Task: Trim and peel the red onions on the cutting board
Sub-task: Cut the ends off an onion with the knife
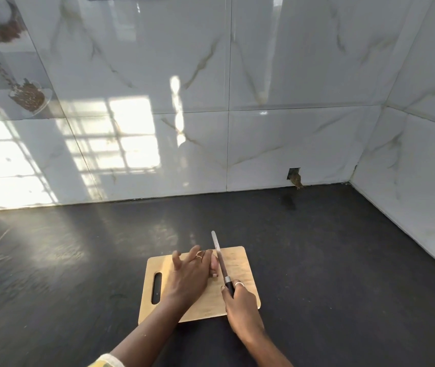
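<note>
A light wooden cutting board [237, 263] with a handle slot lies on the dark counter. My left hand [189, 274] rests on the board's middle with fingers spread, pressing down on a red onion [214, 264]. Only a pinkish edge of the onion shows at the hand's right side; the rest is hidden. My right hand [240, 300] grips the dark handle of a knife [220, 258]. Its long blade points away from me and lies right against the right side of the onion. A small pale scrap [214, 275] sits beside the blade.
The dark counter [330, 247] runs around the board on all sides. Glossy marble-look wall tiles [290, 141] stand behind and to the right, meeting in a corner at the far right. A small cut-out with brown debris [295, 177] sits at the wall's base.
</note>
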